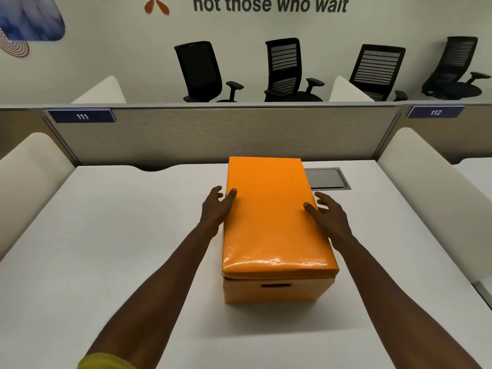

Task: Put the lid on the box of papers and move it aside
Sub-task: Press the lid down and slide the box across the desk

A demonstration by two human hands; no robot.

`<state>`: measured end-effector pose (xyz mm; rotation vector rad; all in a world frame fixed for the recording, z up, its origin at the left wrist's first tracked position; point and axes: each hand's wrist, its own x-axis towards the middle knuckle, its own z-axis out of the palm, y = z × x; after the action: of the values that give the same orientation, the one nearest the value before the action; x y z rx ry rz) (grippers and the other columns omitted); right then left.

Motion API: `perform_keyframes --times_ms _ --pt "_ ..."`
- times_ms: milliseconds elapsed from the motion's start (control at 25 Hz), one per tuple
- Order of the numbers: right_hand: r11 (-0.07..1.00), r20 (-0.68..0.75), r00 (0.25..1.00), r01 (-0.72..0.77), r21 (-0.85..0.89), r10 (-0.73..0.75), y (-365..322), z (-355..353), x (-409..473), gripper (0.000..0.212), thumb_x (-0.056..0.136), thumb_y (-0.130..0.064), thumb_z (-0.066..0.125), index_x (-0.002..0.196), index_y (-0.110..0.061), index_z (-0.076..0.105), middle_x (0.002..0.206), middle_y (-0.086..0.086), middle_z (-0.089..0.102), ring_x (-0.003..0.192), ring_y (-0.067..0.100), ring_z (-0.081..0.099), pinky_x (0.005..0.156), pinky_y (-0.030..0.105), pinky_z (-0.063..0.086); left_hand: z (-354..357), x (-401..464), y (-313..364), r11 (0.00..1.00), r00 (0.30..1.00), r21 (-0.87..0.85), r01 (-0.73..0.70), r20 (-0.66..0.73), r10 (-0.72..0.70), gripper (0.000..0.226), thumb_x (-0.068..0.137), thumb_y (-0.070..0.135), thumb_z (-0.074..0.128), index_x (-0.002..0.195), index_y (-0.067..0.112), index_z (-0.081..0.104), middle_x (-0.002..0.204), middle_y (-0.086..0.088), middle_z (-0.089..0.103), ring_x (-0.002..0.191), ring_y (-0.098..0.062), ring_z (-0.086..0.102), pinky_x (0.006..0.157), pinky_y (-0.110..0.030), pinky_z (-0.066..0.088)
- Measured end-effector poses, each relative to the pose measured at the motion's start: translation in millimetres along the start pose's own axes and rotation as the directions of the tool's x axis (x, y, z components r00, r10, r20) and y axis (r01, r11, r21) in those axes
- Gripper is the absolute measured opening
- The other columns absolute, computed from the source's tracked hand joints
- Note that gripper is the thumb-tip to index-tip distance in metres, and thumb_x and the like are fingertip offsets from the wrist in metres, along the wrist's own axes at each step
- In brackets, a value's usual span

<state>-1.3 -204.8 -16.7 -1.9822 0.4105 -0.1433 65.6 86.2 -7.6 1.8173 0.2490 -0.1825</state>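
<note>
An orange box [277,291] with a slot handle in its near face stands in the middle of the white desk [111,235]. A glossy orange lid [269,217] lies flat on top of it and covers it, so no papers show. My left hand [217,206] is at the lid's left edge, thumb resting on top and fingers spread beside the edge. My right hand [328,213] is at the lid's right edge, thumb tip on top and fingers apart, just off the side. Neither hand is closed around anything.
A grey cable hatch [328,178] is set into the desk just behind and right of the box. A beige partition [226,134] closes off the back, and white dividers [29,171] flank both sides. Black office chairs [202,73] stand beyond the partition.
</note>
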Motion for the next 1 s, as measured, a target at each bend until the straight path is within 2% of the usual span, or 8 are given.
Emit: perform_keyframes --times_ms 160,280,440,640,800,1000 --pt "0.998 0.066 0.997 0.035 -0.044 -0.032 -19 7 32 0.068 0.095 -0.046 0.062 0.154 -0.023 0.037 0.157 0.008 0.04 0.139 0.032 0.045 0.105 0.044 0.042 2 27 16 1.0 0.999 -0.013 -0.006 0.04 0.006 0.075 0.097 0.052 0.057 0.159 0.02 0.029 0.163 -0.011 0.037 0.148 -0.033 0.039 0.116 -0.05 0.038" --pt "0.99 0.107 0.992 0.073 -0.121 -0.06 -35 17 60 0.069 0.098 -0.047 0.057 0.157 -0.021 0.031 0.16 0.009 0.036 0.144 0.032 0.039 0.113 0.048 0.035 5 48 25 0.999 0.998 -0.027 0.02 0.06 -0.018 0.075 0.099 0.052 0.054 0.161 0.02 0.025 0.166 -0.011 0.031 0.151 -0.033 0.034 0.118 -0.05 0.034" --pt "0.976 0.114 0.991 0.089 -0.201 -0.067 -45 26 90 0.07 0.1 -0.045 0.053 0.158 -0.018 0.027 0.16 0.012 0.034 0.146 0.033 0.035 0.115 0.047 0.031 11 72 32 0.999 0.998 -0.029 0.04 0.058 -0.038 0.074 0.1 0.05 0.052 0.161 0.017 0.025 0.167 -0.011 0.029 0.152 -0.032 0.033 0.12 -0.048 0.032" --pt "0.989 0.123 0.992 0.029 -0.146 -0.011 -53 32 137 0.068 0.101 -0.044 0.052 0.159 -0.02 0.026 0.162 0.01 0.032 0.147 0.032 0.032 0.116 0.047 0.03 16 111 43 0.999 0.997 -0.015 0.034 0.067 -0.033 0.069 0.102 0.048 0.05 0.159 0.016 0.029 0.165 -0.012 0.033 0.149 -0.034 0.036 0.118 -0.05 0.035" --pt "0.989 0.099 0.995 0.01 -0.15 0.005 -57 39 171 0.056 0.102 -0.039 0.052 0.154 -0.02 0.038 0.157 0.011 0.038 0.141 0.033 0.039 0.109 0.043 0.036 16 138 48 0.999 0.998 -0.033 0.022 0.053 -0.02 0.064 0.1 0.052 0.051 0.153 0.017 0.041 0.155 -0.014 0.047 0.138 -0.033 0.048 0.113 -0.05 0.044" --pt "0.996 0.087 0.996 0.002 -0.089 0.006 -53 47 194 0.044 0.1 -0.031 0.059 0.141 -0.018 0.052 0.139 0.01 0.053 0.119 0.027 0.053 0.093 0.038 0.045 13 164 41 1.0 0.999 0.01 0.007 0.052 -0.008 0.056 0.102 0.043 0.053 0.151 0.016 0.046 0.148 -0.014 0.052 0.133 -0.035 0.053 0.105 -0.051 0.049"
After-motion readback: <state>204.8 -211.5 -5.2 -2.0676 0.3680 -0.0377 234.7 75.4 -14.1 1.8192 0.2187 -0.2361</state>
